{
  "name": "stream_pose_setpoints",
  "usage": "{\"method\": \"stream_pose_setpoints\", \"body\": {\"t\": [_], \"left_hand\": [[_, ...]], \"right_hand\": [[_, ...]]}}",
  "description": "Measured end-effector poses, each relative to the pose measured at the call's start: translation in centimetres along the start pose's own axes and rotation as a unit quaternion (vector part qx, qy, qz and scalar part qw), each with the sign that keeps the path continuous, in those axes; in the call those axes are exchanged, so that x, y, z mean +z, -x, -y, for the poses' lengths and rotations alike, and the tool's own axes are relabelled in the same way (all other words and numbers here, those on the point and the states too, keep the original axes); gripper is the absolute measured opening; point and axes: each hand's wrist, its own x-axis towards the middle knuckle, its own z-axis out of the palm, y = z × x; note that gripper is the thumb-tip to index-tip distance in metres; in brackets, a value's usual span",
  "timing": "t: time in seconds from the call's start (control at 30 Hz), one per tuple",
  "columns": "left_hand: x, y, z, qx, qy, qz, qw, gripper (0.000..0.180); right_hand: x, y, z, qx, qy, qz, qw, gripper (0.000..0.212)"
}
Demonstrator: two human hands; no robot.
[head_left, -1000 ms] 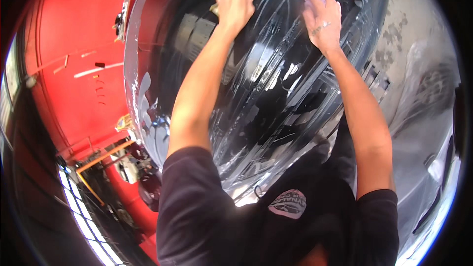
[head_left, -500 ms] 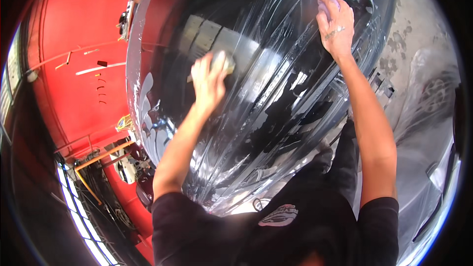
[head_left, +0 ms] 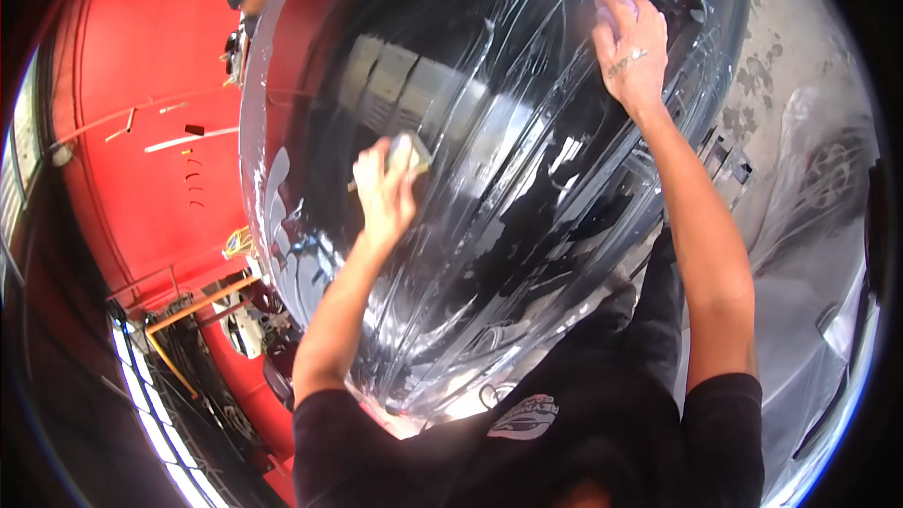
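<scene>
Wall (head_left: 122, 38) of smooth red colour is seen at the left, and beside it a large, rounded, glossy dark panel (head_left: 376, 0) is placed. Over the left part of this panel, a small pale block (head_left: 420, 152) with yellowish edge is grasped by the left hand (head_left: 384, 190); marks or creases could be made if the block is tilted or if grit is caught beneath it. To the right, clear film (head_left: 527, 160) is laid on the panel in long, shiny ridges; air could be trapped if these are flattened unevenly. Farther right, a purplish object (head_left: 628, 6) is held under the curled fingers of the right hand (head_left: 636, 52); its shape is mostly hidden, and by a slipping grip it could be dropped. At far right, rough, stained floor (head_left: 790, 19) is shown.
</scene>
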Motion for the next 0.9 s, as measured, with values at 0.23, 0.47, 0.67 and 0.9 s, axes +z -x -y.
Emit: {"method": "stream_pose_setpoints", "body": {"t": [0.23, 0.47, 0.67, 0.9], "left_hand": [[7.4, -23.8, 0.4, 0.009, -0.075, -0.029, 0.997, 0.050], [0.7, -1.0, -0.3, -0.010, 0.001, -0.016, 1.000, 0.051], [5.9, -18.5, -0.1, 0.021, -0.029, -0.023, 0.999, 0.052], [5.5, -17.8, -2.4, 0.067, 0.016, -0.054, 0.996, 0.052]], "right_hand": [[0.5, -0.3, 0.2, -0.005, -0.031, 0.007, 0.999, 0.041], [0.1, -0.5, -0.3, 0.008, 0.008, 0.001, 1.000, 0.042], [-0.2, -0.6, 0.5, -0.002, -0.012, 0.002, 1.000, 0.040], [0.0, -0.8, -1.0, -0.002, 0.000, -0.003, 1.000, 0.039]]}}
